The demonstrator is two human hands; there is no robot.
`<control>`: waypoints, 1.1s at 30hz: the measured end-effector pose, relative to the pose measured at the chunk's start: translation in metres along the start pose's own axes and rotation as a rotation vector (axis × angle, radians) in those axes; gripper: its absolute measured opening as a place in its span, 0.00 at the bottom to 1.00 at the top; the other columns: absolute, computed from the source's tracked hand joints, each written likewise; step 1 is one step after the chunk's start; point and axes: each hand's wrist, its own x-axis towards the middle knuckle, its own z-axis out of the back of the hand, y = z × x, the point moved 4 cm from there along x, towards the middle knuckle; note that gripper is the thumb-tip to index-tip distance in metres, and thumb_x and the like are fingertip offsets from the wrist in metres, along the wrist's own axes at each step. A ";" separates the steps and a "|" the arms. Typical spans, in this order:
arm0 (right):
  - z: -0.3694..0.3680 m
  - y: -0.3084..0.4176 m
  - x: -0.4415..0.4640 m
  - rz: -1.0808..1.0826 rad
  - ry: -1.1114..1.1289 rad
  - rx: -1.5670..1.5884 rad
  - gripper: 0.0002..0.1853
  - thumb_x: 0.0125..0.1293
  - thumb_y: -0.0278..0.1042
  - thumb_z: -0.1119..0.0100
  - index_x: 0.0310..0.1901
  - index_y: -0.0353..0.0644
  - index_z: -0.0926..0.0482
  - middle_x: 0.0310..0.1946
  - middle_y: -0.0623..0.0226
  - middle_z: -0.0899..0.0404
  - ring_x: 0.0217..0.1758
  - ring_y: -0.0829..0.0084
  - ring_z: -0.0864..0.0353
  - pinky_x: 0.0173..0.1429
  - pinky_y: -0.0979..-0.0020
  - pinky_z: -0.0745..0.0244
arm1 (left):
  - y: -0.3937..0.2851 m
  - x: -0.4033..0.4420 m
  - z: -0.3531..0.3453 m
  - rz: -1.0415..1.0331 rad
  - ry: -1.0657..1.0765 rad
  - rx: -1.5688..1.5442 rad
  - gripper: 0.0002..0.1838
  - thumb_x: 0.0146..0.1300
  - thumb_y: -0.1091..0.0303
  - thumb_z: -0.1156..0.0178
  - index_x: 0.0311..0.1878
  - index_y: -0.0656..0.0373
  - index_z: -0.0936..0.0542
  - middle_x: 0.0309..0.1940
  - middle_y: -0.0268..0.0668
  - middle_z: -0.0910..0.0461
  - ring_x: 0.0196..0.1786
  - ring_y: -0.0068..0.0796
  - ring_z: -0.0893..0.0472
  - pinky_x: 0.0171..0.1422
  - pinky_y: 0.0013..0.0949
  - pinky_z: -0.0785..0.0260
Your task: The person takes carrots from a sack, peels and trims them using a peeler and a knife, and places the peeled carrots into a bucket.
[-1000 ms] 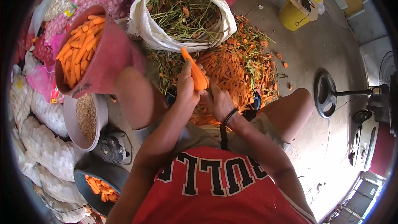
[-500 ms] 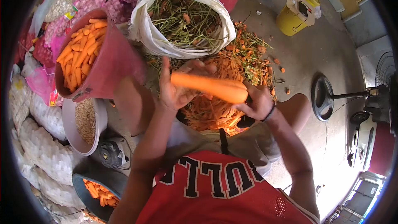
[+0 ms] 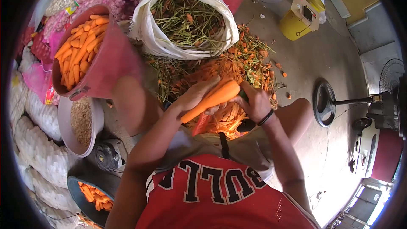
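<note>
A large peeled carrot (image 3: 212, 101) lies slanted across my left hand (image 3: 198, 95), its thick end up to the right. My left fingers are bent round it from below. At the thick end is my right hand (image 3: 254, 102), closed round a small dark object (image 3: 243, 95) that I cannot make out. An orange-red strip (image 3: 202, 124) hangs beneath the carrot; what it belongs to is unclear. Orange peelings (image 3: 227, 118) lie heaped below both hands, between my knees.
A white sack (image 3: 144, 25) of green stalks stands ahead. To the left are a red tub (image 3: 112, 55) of carrots, a pale basin (image 3: 98, 121), a dark tub (image 3: 76, 186) and bags (image 3: 38, 144). A yellow bucket (image 3: 292, 26) and a fan stand (image 3: 324, 103) are on the right.
The carrot has turned from nearly upright, through level, to a slant with its thick end up to the right. My left hand opened and has come round it again; my right hand moved right.
</note>
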 end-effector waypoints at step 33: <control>-0.017 0.049 0.043 -0.257 0.251 0.088 0.47 0.45 0.57 0.23 0.54 0.27 0.37 0.28 0.42 0.21 0.37 0.43 0.17 0.39 0.53 0.22 | 0.000 -0.004 0.015 -0.456 -0.351 -0.075 0.23 0.73 0.49 0.49 0.58 0.58 0.28 0.42 0.31 0.22 0.41 0.19 0.21 0.41 0.26 0.24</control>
